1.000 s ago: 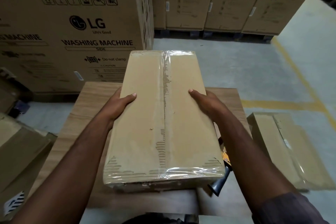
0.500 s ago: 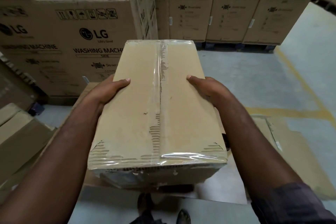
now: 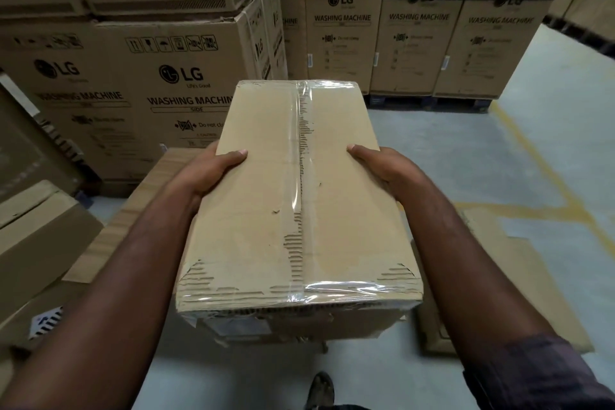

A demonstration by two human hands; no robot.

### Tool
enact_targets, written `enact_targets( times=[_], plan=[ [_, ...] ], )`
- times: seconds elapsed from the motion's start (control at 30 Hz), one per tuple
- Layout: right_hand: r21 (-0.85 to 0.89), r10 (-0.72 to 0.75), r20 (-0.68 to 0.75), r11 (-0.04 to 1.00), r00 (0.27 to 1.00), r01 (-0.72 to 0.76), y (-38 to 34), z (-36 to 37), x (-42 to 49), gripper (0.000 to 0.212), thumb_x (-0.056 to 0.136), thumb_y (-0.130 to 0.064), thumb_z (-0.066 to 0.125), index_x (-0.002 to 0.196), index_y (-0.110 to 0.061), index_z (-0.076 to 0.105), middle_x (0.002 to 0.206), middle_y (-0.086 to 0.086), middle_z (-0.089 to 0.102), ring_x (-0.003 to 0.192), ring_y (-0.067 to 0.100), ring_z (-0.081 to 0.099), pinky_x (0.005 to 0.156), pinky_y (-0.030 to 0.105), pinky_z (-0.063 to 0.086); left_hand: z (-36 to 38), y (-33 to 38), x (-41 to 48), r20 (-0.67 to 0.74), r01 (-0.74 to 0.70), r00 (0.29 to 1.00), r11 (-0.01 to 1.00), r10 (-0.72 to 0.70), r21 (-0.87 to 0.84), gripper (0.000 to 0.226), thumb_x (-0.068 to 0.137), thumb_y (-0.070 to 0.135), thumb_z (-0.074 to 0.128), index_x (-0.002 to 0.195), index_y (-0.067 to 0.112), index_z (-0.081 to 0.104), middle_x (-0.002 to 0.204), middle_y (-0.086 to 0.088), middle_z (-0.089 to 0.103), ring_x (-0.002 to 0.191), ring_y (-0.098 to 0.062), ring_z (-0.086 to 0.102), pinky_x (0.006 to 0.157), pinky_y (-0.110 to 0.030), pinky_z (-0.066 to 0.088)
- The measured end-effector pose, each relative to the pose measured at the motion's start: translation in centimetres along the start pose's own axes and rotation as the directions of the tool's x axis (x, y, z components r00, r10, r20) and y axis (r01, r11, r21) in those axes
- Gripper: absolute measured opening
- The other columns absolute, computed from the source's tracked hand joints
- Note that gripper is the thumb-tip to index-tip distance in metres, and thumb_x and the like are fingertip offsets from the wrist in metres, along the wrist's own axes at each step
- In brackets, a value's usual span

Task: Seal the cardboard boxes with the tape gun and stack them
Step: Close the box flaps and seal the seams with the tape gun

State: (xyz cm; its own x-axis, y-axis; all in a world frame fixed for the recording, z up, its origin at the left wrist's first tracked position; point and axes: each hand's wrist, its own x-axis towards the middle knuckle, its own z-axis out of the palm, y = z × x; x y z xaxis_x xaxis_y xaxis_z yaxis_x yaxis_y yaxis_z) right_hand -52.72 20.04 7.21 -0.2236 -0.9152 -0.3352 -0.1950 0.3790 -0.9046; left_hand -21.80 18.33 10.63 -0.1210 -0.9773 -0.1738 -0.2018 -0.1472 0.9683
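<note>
Head view: at the bottom edge your shoe pokes in, cut off by the frame, and a dark sleeve covers your right forearm. You hold the sealed cardboard box up in front of you. Your left hand grips its left side and your right hand grips its right side, roughly midway along. Only the thumbs lie on the top face. The rest of the fingers wrap out of sight round the sides, so how far under they reach cannot be told.

The box is long, rectangular and plain brown, with clear glossy tape along the centre seam and across both ends. Where the outer paper is torn, the ribbed corrugation shows. A label on the near end face is too blurred to read.

The wooden table shows behind your left hand, mostly hidden by the box and your arm. To your right another cardboard box lies on the grey concrete floor, partly covered by your right arm. Beyond, printed washing machine cartons stand stacked, their tops cut off.
</note>
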Motion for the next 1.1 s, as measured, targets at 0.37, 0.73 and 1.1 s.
enact_targets(
  times=[0.37, 0.73, 1.1],
  plan=[
    [0.011, -0.008, -0.029, 1.000, 1.000, 0.008, 8.3, -5.5, -14.2, 0.050, 0.089, -0.050, 0.073, 0.119, -0.010, 0.070, 0.097, 0.005, 0.078, 0.082, 0.023, 0.075, 0.067, 0.029, 0.056, 5.9, -3.9, -15.6, 0.044, 0.039, 0.998, 0.997, -0.036, -0.065, 0.032, 0.099, 0.017, 0.061, 0.131, 0.013, 0.059, 0.111, -0.009, 0.074, 0.081, -0.018, 0.074, 0.064, -0.029, 0.058],
    [0.049, 0.016, -0.064, 0.999, 0.998, -0.013, 15.5, -14.7, -21.2, 0.045, 0.092, -0.045, 0.072, 0.121, -0.010, 0.070, 0.099, 0.004, 0.078, 0.078, 0.018, 0.075, 0.064, 0.026, 0.056, 16.1, -5.1, -23.5, 0.064, 0.069, 0.996, 0.995, -0.065, -0.074, 0.027, 0.098, 0.017, 0.061, 0.125, 0.011, 0.061, 0.109, -0.013, 0.073, 0.076, -0.018, 0.073, 0.062, -0.029, 0.059],
    [0.037, 0.075, -0.162, 0.997, 0.984, -0.070, 24.5, -35.6, -25.2, 0.054, 0.071, -0.054, 0.063, 0.100, -0.009, 0.073, 0.091, 0.007, 0.078, 0.080, 0.026, 0.075, 0.076, 0.037, 0.057, 38.6, -3.1, -28.0, 0.120, 0.095, 0.989, 0.993, -0.087, -0.063, 0.024, 0.100, 0.018, 0.059, 0.123, 0.010, 0.062, 0.097, -0.006, 0.073, 0.065, -0.011, 0.072, 0.051, -0.021, 0.055]
  ],
)
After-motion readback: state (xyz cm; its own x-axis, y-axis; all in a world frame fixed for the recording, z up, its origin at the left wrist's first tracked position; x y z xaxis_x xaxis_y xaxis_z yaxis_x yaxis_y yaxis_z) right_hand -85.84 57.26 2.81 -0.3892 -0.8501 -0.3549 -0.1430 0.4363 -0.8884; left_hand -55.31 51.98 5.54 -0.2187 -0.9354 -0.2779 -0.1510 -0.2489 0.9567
